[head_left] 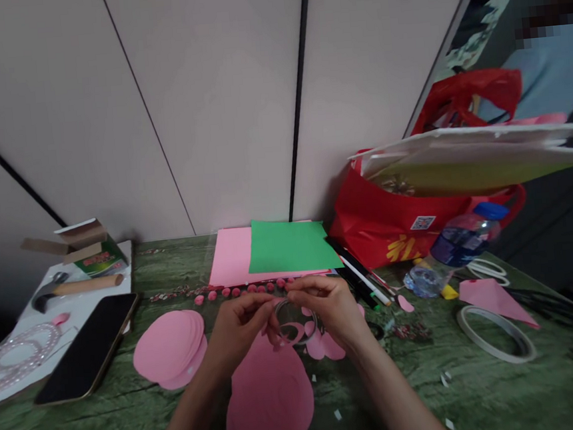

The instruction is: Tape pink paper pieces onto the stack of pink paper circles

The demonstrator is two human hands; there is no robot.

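Note:
My left hand [239,326] and my right hand [332,308] meet above the green table, both with fingers pinched on a clear roll of tape [296,321] held between them. Under the hands lie pink paper petal shapes: a stack [170,349] at the left, a large one [267,397] near me, and small ones [325,345] by my right wrist. A row of small pink pompoms [243,290] runs just beyond my fingers.
Pink [230,257] and green paper sheets [289,245] lie at the back. A phone [91,356], hammer [72,288] and small box [91,249] are left. Right: red bag [392,222], pens [365,278], water bottle [457,243], tape rings [495,334], scissors [549,302]. Another person stands far right.

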